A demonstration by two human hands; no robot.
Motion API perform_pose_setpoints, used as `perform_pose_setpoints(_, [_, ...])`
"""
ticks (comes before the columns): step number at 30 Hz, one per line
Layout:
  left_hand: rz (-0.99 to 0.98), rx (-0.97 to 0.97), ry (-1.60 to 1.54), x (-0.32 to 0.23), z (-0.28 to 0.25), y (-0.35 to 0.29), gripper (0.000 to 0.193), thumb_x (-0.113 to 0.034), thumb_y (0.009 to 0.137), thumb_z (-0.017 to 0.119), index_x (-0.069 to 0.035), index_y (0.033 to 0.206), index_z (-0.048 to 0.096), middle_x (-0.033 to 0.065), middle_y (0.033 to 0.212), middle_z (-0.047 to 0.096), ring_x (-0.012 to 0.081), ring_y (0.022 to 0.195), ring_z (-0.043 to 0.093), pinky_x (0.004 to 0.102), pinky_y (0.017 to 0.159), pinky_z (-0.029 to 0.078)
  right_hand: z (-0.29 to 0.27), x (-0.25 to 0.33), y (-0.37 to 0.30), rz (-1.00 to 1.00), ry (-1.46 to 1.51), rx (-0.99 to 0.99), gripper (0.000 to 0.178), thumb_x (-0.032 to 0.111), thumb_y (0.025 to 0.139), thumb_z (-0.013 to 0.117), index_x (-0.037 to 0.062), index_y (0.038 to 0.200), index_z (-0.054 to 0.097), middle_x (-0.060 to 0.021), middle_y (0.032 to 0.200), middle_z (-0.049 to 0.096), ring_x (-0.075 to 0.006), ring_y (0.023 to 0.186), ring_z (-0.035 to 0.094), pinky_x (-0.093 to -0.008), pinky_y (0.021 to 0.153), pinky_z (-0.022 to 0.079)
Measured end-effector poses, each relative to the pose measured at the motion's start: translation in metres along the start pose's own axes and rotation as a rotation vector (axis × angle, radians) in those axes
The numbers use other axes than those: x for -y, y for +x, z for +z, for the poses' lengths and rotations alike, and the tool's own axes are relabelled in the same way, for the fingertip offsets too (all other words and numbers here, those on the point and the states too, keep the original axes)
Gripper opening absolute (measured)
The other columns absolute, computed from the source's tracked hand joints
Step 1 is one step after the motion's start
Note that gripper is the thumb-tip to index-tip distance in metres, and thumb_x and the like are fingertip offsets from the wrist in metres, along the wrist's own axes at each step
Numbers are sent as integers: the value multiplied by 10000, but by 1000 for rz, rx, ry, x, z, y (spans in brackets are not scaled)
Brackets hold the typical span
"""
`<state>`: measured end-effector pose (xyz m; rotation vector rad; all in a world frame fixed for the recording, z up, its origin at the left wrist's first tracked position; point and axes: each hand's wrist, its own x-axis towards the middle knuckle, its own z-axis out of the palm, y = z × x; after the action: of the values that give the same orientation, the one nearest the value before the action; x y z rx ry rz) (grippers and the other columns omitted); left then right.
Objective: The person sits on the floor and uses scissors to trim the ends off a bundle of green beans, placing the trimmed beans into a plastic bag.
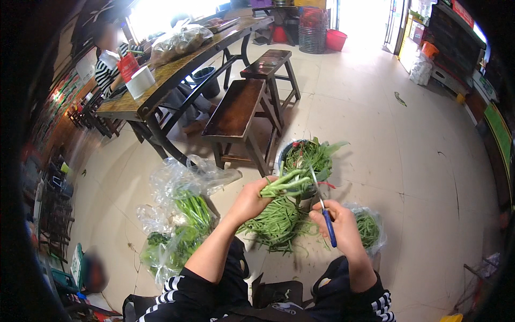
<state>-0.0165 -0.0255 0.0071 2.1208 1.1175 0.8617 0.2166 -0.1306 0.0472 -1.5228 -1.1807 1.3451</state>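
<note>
Left hand [253,199]: closed around a bunch of pale-green stalks [284,184], which is held above the far edge of the bean pile [271,225].
Right hand [344,228]: clamped on the handle of a blue-handled knife [329,228], just to the right of the bean pile.
Blade: pointed away from the wearer, beside the stalk ends; whether they are touched by it cannot be told.
Basin: a blue-rimmed basin [280,161] is set just beyond the bean pile, filled with loose leafy greens [311,155].
Bags: leafy vegetables [193,209] are held in clear plastic [198,167] to the left of the bean pile; more thin green beans [366,228] are bagged to its right.
Furniture: two wooden benches [236,110] are lined up beyond the bean pile, and a wooden table [120,107] is placed to their left.
Company: a person in a striped top [102,75] is seen across the table, far beyond the bean pile.
</note>
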Motion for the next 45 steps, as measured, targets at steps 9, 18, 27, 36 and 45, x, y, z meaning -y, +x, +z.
perform_pose_setpoints(9, [-312,-7,-402,-7,3,9,222,-88,869,691,1,1068,648,64,980,714,135,911,649,288,823,499,13,-13,-5,-176,-116,25,395,260,833,763,-4,1092,625,0,735,564,-65,653,468,-242,576,400])
perform_pose_setpoints(18, [-319,60,-426,-2,6,6,276,-154,881,711,-17,1110,641,34,947,708,85,878,620,270,793,490,19,-9,-6,-136,-56,34,374,233,832,768,-17,1074,633,1,687,569,-76,604,474,-251,539,402])
perform_pose_setpoints(27, [-226,42,-118,-8,5,8,267,-95,849,706,-25,1100,650,96,971,694,140,921,630,304,832,485,12,-9,-3,-177,-91,-21,349,243,846,755,-23,1038,636,-15,727,589,-74,667,490,-233,599,416])
perform_pose_setpoints(36, [-183,15,-51,-3,5,0,333,-55,831,668,-42,1161,622,165,983,678,259,920,650,335,834,483,13,-13,-2,-86,-3,-32,344,244,832,765,-4,1034,638,-22,721,592,-60,643,490,-243,564,414])
perform_pose_setpoints(45, [-234,-32,149,11,3,-1,278,-146,812,684,-86,1076,621,201,916,669,416,906,620,482,759,490,19,-11,-2,-486,-537,-228,427,235,758,813,-13,1053,629,-79,640,550,-169,532,491,-306,558,438])
